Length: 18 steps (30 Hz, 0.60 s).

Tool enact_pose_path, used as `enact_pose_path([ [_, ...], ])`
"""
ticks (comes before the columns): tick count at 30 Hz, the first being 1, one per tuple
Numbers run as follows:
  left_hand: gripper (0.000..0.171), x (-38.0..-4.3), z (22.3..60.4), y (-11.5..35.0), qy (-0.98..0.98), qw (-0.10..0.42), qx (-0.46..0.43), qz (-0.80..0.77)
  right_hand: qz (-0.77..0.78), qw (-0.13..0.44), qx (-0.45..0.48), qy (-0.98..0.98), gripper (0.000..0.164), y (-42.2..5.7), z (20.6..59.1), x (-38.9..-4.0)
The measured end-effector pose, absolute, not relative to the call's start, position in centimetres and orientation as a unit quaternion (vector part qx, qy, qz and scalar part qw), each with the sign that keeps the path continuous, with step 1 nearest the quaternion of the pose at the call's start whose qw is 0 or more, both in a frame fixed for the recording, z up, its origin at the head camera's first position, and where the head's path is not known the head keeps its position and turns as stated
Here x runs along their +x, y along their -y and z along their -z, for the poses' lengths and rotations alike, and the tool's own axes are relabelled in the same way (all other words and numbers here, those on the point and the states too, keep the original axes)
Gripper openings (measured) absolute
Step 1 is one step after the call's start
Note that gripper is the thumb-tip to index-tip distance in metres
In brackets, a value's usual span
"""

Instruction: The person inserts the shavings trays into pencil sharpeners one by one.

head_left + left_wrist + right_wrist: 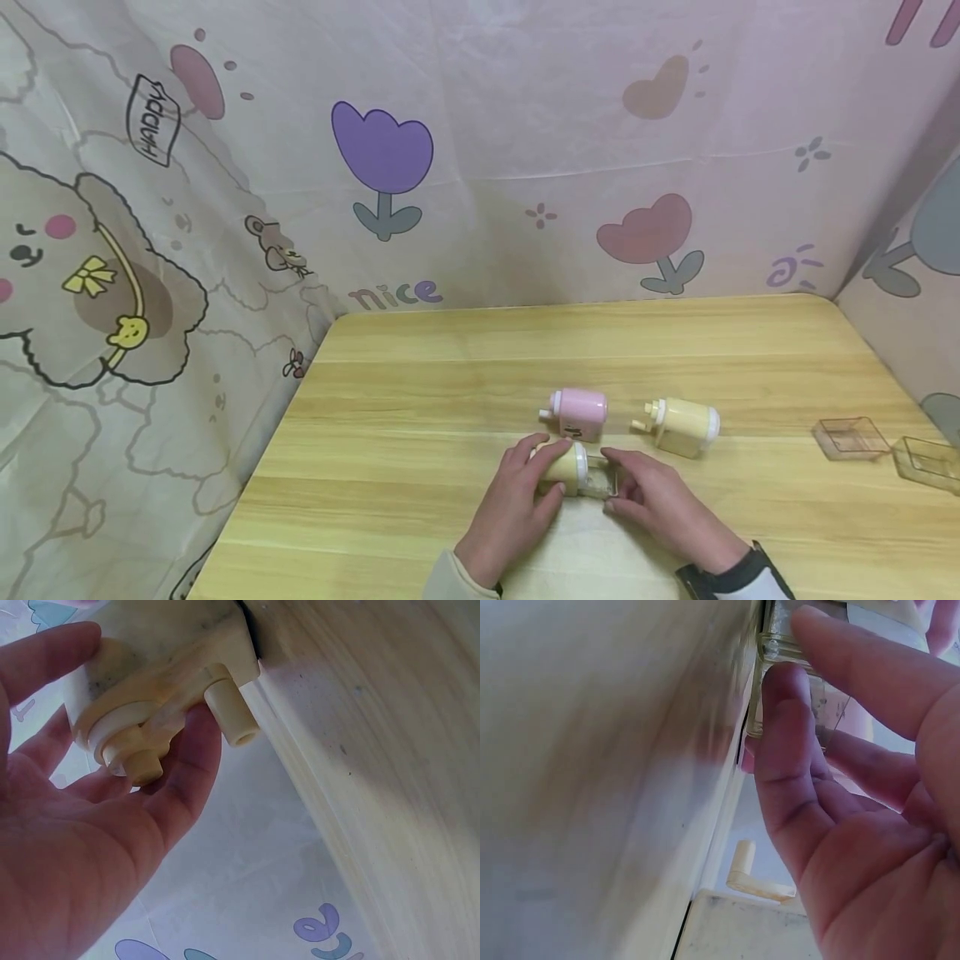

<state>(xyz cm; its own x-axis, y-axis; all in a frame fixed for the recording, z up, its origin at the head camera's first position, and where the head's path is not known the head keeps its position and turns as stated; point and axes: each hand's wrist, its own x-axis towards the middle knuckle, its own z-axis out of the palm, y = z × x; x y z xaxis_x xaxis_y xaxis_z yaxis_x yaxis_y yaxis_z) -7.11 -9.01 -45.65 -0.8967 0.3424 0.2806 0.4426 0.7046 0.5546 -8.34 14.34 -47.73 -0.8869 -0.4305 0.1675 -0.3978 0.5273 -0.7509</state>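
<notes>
My left hand grips a yellow hand-crank pencil sharpener from its crank end, low over the table. In the left wrist view the crank handle sticks out past the fingers. A clear drawer stands partly pulled out of the sharpener's right end. My right hand pinches the drawer's outer end between thumb and fingers, and the right wrist view shows fingertips at its clear edge. Just behind lies a pink pencil sharpener; to its right is another yellow pencil sharpener.
Two loose clear drawers, one pinkish and one yellowish, lie at the right side of the wooden table. A printed cloth hangs behind the table and along its sides.
</notes>
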Motion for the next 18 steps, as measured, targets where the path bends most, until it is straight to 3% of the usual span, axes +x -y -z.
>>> enact_pose_path([
  [18, 0.054, -7.10, 45.50, 9.12, 0.919, 0.082, -0.224, 0.314, 0.391, -0.026, -0.286, -0.874, 0.061, -14.08, 48.04, -8.68],
])
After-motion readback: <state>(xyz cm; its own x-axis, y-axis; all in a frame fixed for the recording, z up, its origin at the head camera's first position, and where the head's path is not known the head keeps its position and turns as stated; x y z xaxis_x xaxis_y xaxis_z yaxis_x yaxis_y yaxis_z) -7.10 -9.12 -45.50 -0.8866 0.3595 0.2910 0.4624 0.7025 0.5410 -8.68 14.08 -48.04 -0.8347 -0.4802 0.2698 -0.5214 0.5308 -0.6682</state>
